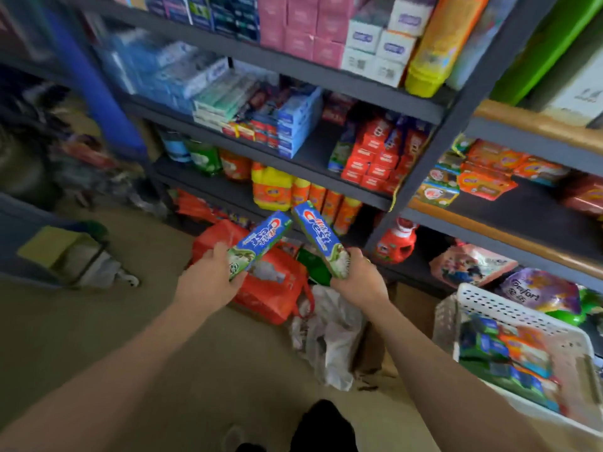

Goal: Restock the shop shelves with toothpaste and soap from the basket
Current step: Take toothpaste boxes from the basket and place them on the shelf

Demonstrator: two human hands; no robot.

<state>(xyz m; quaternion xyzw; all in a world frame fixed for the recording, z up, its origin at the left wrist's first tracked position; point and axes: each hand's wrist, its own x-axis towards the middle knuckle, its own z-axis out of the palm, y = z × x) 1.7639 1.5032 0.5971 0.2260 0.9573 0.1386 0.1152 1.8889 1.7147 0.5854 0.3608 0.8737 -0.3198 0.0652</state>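
My left hand grips the lower end of a blue-and-green toothpaste box that points up and to the right. My right hand grips a second, matching toothpaste box that tilts up and to the left. Both boxes hang in the air in front of the dark metal shelves. The white perforated basket stands at the lower right, holding several more green, blue and orange packs. Stacked toothpaste boxes lie on the middle shelf, with red soap boxes to their right.
An orange bag and a crumpled white plastic bag lie on the floor under my hands. Orange and yellow detergent bottles fill the lower shelf. A red jug stands at the bottom. A blue post rises at the left.
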